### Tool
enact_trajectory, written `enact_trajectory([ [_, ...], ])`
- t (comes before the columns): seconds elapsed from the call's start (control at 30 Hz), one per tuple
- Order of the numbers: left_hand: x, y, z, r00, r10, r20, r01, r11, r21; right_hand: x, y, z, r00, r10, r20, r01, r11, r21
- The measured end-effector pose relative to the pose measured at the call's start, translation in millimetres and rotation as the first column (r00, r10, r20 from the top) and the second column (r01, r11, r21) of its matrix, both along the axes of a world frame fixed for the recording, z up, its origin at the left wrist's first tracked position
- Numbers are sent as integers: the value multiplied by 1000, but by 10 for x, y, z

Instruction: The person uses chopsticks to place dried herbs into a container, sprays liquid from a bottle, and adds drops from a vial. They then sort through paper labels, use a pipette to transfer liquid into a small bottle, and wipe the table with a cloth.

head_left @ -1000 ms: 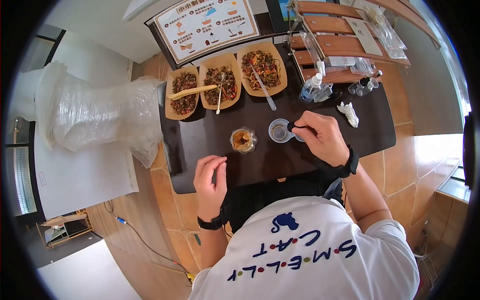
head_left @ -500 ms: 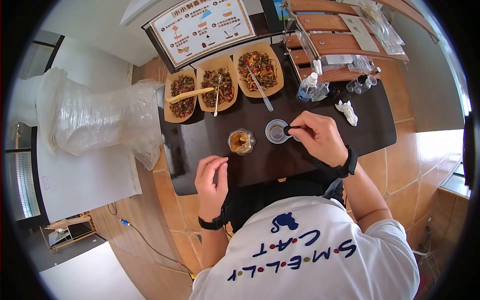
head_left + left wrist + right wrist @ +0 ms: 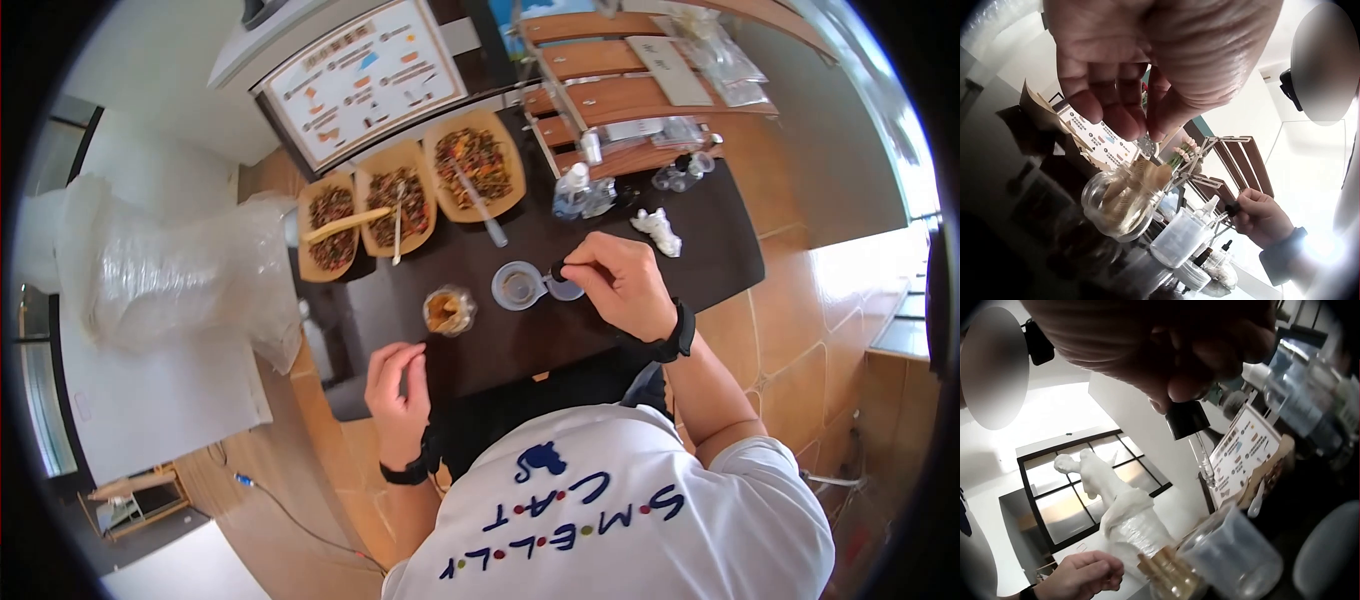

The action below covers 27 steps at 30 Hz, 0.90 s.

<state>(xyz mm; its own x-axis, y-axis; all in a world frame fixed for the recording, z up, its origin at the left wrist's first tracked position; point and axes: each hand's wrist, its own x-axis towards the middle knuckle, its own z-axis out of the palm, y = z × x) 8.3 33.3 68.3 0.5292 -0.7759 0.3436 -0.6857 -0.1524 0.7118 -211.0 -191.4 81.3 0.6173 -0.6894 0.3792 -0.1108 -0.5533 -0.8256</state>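
Note:
Thumb and fingers of my right hand [image 3: 625, 285] pinch the black cap of a glass dropper [image 3: 1186, 420]. In the right wrist view its clear tube [image 3: 1204, 459] slants down above a spouted clear plastic cup [image 3: 1247, 562]. That cup [image 3: 517, 287] holds a little liquid or residue at its bottom. A lobed glass jar [image 3: 449, 310], with folded brown filter paper [image 3: 1132, 190] in its mouth, stands left of the cup. My left hand [image 3: 398, 390] hovers near the table's front edge, close to the jar, fingers loosely curled and holding nothing visible.
Paper trays [image 3: 475, 165] of dried plant bits line the back, with a wooden stick [image 3: 345, 226] and a plastic pipette [image 3: 480, 205] across them. Bottles [image 3: 572, 192], crumpled tissue [image 3: 658, 232] and a wooden rack [image 3: 600, 60] stand at the right. A second round clear item [image 3: 567, 288] sits beside the cup.
The head view has turned, so the table appears shifted left. Relative to the cup, my right hand with the dropper has moved right, off its rim. My left hand keeps its pose.

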Motion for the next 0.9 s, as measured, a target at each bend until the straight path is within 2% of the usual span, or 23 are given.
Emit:
enact_trajectory([
  [0.03,7,8,-16,1000,4,7,-4,1000,2,-82,-49,42,1000,-23,-9,23,1000,-15],
  [0.1,13,23,-9,1000,-10,-3,10,1000,26,-259,-161,126,962,-270,33,270,963,22],
  [0.13,23,29,-23,1000,-23,-9,23,1000,18,-360,-281,67,932,-354,79,356,934,-22],
  [0.17,33,38,-36,999,-24,-21,24,999,25,-476,-397,-3,897,-434,79,432,901,38],
  [0.23,26,2,-45,999,-29,-33,30,999,32,-632,-578,-29,857,-510,70,505,860,75],
  [0.33,2,-42,-2,998,-54,-30,54,998,24,-673,-710,-37,847,-531,12,531,847,11],
  [0.43,-38,-71,29,998,-48,-35,49,999,23,-614,-799,-175,867,-496,51,493,868,52],
  [0.9,9,-28,-5,998,-65,22,64,998,29,-446,-884,-317,881,-470,-60,470,883,-15],
])
